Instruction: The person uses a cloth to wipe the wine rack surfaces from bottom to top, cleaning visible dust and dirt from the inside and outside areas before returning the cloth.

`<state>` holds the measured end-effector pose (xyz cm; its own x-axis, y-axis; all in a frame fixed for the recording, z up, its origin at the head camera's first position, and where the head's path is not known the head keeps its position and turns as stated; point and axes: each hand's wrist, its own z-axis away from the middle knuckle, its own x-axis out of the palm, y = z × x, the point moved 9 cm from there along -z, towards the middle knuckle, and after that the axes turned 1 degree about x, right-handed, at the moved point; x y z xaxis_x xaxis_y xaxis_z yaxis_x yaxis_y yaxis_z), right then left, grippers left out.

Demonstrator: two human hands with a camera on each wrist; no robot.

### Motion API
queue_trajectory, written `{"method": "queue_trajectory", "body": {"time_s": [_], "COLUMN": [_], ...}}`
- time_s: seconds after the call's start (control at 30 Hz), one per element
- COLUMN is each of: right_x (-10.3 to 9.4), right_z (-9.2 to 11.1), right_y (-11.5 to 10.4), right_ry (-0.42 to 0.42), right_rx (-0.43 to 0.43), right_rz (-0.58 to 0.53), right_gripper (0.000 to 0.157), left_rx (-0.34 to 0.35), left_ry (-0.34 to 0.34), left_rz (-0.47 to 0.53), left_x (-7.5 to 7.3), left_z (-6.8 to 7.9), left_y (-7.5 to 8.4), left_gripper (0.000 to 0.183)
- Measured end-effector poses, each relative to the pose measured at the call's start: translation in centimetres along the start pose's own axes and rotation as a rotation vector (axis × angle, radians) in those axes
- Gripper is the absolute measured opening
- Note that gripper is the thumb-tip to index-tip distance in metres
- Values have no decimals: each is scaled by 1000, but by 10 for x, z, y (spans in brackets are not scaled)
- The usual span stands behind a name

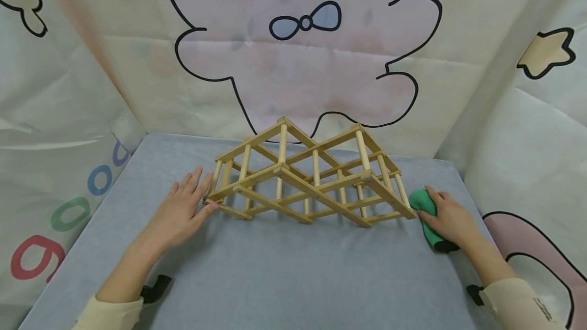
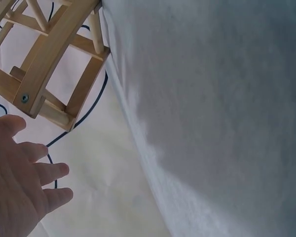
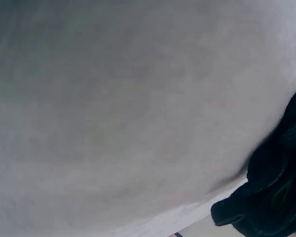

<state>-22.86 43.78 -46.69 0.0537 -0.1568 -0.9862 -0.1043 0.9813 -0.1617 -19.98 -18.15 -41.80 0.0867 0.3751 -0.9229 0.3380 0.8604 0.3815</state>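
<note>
A wooden lattice rack (image 1: 316,182) of crossed slats and round dowels stands in the middle of the table. At its left end my left hand (image 1: 183,213) has its fingers spread, the thumb tip right at the lower corner. In the left wrist view that hand (image 2: 15,182) shows its straight fingers below the rack's screwed corner (image 2: 34,98). Beyond the rack's right end, my right hand (image 1: 451,220) grips a bunched green cloth (image 1: 428,220) with a black end. The cloth (image 3: 271,187) looks dark in the right wrist view, where the hand is nearly all hidden.
A light blue-grey cloth covers the table (image 1: 293,279). Printed fabric hangs as a back wall (image 1: 302,65) close behind the rack, with side walls at the left (image 1: 55,116) and right (image 1: 527,141).
</note>
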Motion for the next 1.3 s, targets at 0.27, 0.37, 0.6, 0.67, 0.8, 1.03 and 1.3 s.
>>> {"method": "queue_trajectory", "body": {"time_s": [0.27, 0.37, 0.6, 0.67, 0.8, 1.03, 1.3], "right_x": [-3, -9, -33, -42, -58, -70, -73], "right_z": [4, 8, 20, 24, 32, 46, 68], "right_y": [-2, -5, -17, -21, -28, -41, -60], "right_ry": [39, 54, 156, 197, 279, 380, 420], "right_rx": [-1, -10, -71, -97, -129, -171, -209], "right_rz": [-36, -53, -90, -96, -87, -104, -120], "right_gripper": [74, 73, 70, 66, 63, 62, 68], "left_rx": [8, 12, 41, 51, 72, 69, 46], "left_ry": [-4, -6, 24, 39, 64, 69, 63], "left_rz": [29, 35, 50, 54, 57, 55, 65], "left_x": [9, 10, 8, 8, 6, 6, 9], "left_z": [-3, -4, -5, -4, -3, -1, 2], "left_y": [4, 5, 10, 12, 13, 12, 8], "left_gripper": [76, 76, 72, 69, 62, 62, 67]}}
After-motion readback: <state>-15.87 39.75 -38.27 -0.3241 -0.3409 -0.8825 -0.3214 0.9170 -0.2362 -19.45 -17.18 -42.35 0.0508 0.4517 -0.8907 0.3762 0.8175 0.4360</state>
